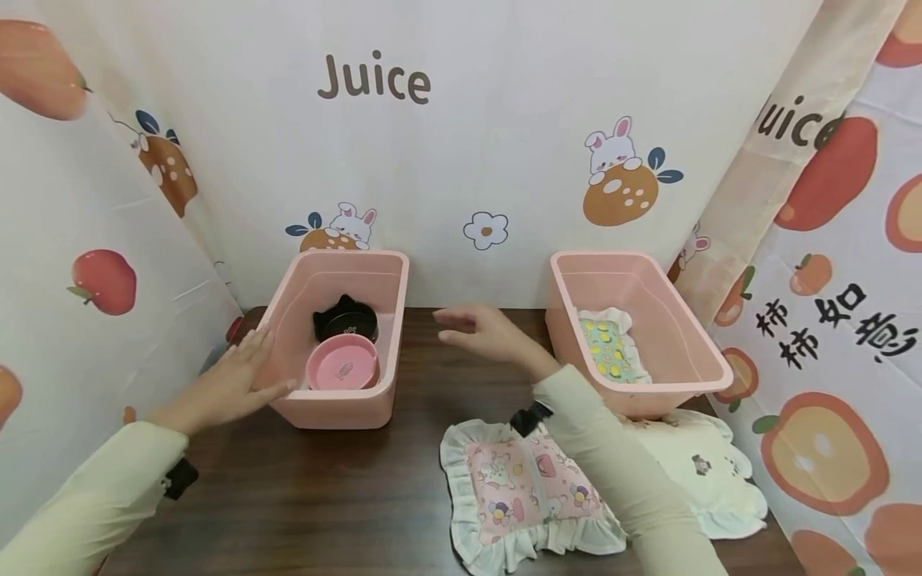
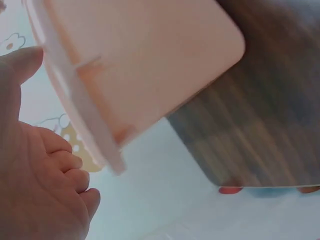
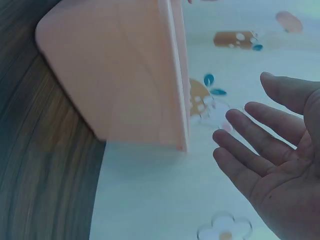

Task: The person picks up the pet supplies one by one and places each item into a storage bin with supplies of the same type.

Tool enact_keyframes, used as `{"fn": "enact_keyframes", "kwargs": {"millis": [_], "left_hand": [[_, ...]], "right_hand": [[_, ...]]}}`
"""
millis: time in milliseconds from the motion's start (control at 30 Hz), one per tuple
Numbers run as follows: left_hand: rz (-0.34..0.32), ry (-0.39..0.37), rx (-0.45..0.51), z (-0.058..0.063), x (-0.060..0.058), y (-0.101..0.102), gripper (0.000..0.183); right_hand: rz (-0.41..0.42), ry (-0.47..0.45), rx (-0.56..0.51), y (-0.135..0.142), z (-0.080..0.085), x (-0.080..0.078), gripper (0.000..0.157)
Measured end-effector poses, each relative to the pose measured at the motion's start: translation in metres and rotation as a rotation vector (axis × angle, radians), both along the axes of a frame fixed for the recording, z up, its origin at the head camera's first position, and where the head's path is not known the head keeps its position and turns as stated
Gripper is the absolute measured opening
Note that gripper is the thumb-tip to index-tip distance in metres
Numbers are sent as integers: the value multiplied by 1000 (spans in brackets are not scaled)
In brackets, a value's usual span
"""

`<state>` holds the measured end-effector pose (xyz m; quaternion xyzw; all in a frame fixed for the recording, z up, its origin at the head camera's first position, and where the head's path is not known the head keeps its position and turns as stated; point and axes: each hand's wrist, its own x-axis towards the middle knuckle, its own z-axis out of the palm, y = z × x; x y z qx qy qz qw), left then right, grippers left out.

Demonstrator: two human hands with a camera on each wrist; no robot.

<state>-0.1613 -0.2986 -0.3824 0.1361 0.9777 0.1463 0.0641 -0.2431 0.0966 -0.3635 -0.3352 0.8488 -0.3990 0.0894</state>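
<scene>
At the left, a pink plastic bin (image 1: 394, 352) holds a black cat-eared bowl (image 1: 347, 322) and a pink round bowl (image 1: 342, 364). My left hand (image 1: 234, 376) is at that bin's left rim, its thumb near the front corner; in the left wrist view the thumb tip meets the rim's edge. Between the two bins my right hand (image 1: 486, 332) hovers above the table, fingers extended and holding nothing. The right wrist view shows my right hand (image 3: 280, 145) apart from the left bin's wall (image 3: 115, 75).
A second pink bin (image 1: 677, 320) at the right contains a frilled lemon-print cloth item (image 1: 608, 348). In front lie a pink frilled cloth piece (image 1: 511, 484) and a cream one (image 1: 709, 472), on the dark wooden table (image 1: 317, 496). Printed curtains stand behind and beside.
</scene>
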Motion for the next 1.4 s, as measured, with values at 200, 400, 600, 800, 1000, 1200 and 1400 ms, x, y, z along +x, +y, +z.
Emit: {"fn": "enact_keyframes", "kwargs": {"millis": [200, 400, 600, 800, 1000, 1200, 1400], "left_hand": [[-48, 12, -7, 17, -14, 12, 95], [-134, 54, -25, 26, -32, 35, 91], [-202, 65, -50, 35, -55, 68, 88], [-264, 105, -77, 42, -82, 119, 88], [-344, 155, -95, 50, -94, 175, 88], [-439, 185, -68, 50, -100, 231, 88], [-435, 162, -29, 43, -108, 274, 89]], "right_hand": [[-55, 87, 3, 59, -5, 27, 48], [-115, 71, 28, 109, -13, 61, 53], [-119, 111, 87, 144, -25, 97, 56], [-130, 201, 187, 167, -45, 129, 59], [-149, 152, 230, 175, -61, 150, 60], [-212, 81, 229, 184, -72, 166, 59], [-252, 81, 230, 188, -83, 176, 57]]}}
